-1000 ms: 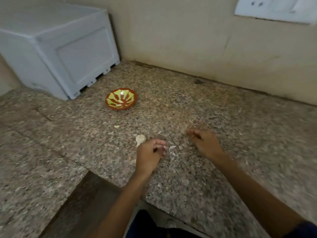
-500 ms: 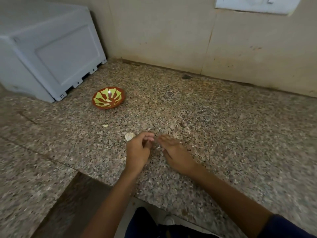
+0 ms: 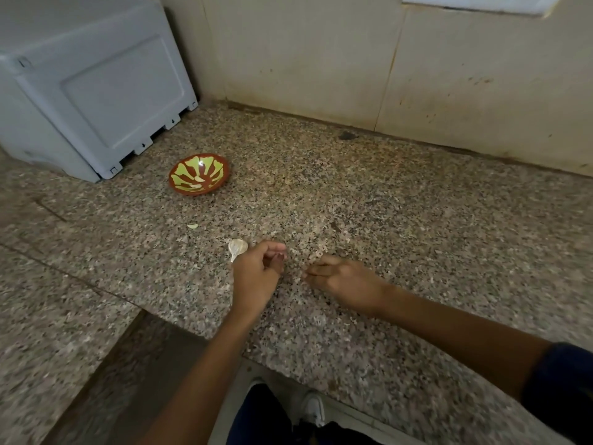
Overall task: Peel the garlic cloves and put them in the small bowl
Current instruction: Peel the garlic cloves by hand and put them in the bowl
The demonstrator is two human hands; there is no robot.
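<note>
Our right hand (image 3: 341,279) has drawn apart from our left hand (image 3: 256,274); both stay curled low on the counter (image 3: 417,236), contents unclear. The garlic bulb (image 3: 237,247) lies beside our left hand, the small bowl (image 3: 199,174) well beyond.

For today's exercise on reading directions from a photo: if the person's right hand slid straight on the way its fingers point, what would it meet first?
The right hand points left along the granite counter, so it would probably meet the left hand first; depth is hard to judge.

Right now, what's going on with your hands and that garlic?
Left hand curled, contents hidden. Right hand low on counter, empty-looking. Garlic piece beside left hand. Small bowl unobstructed.
</note>
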